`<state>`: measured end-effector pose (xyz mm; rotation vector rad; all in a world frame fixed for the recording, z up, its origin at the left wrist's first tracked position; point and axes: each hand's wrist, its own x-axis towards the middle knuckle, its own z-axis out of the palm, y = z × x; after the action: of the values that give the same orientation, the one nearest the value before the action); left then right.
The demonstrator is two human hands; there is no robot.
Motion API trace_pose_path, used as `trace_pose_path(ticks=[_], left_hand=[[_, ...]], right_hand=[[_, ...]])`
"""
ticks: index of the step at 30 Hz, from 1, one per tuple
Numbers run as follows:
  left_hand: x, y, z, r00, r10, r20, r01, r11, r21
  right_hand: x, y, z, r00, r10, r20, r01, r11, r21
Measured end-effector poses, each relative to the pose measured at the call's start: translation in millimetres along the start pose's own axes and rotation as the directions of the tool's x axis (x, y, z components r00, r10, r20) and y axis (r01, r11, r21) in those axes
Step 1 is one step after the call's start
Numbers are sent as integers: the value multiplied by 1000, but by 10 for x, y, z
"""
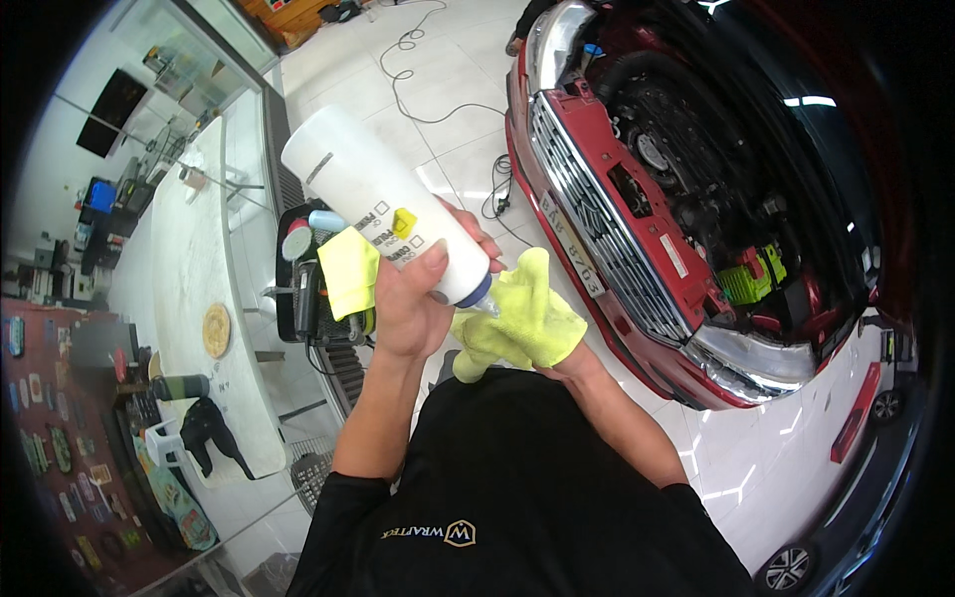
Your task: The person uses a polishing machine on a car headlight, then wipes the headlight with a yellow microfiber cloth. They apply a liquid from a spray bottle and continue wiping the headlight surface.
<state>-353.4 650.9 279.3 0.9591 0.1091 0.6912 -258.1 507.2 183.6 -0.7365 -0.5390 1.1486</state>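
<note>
My left hand (410,310) is wrapped round a white plastic squeeze bottle (348,164), thumb on the near side and fingertips showing past the far side. The bottle is tipped steeply, its blue collar and clear nozzle pointing down to the right. Directly under that nozzle, a yellow-green microfiber cloth (537,308) is bunched over my right hand (569,366). The cloth covers the right fingers, and mainly the wrist side shows. Whether any liquid is coming out is too small to tell.
A red car (637,298) with its hood raised stands at right. To the left, a black tool cart (288,323) carries containers and another yellow cloth (348,274). A long white table (184,279) lies farther left. Black cable (433,117) trails over the floor; a person's hand (514,46) shows beside the car.
</note>
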Motion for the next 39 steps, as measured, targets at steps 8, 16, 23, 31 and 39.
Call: trace_pose_path(ticks=[8,16,23,31,39], left_hand=[[56,-76,0,1000,1,14,1,996,-91],[129,0,-204,999,17,33,-8,973,-230],[216,77,-462,1000,13,-12,-16,975,-220],[161,122,-1469,951,5,-310,-7,1000,-7],[-396,319,-4043,550,-211,-808,-281,865,-416]], right_hand=[[68,-188,66,993,77,-94,-102,949,-297],[141,-188,280,988,83,-128,-99,986,-131],[371,-88,425,990,57,-128,-78,984,-161],[532,241,308,973,81,-217,-103,991,-89],[469,180,303,933,112,-342,-117,993,7]])
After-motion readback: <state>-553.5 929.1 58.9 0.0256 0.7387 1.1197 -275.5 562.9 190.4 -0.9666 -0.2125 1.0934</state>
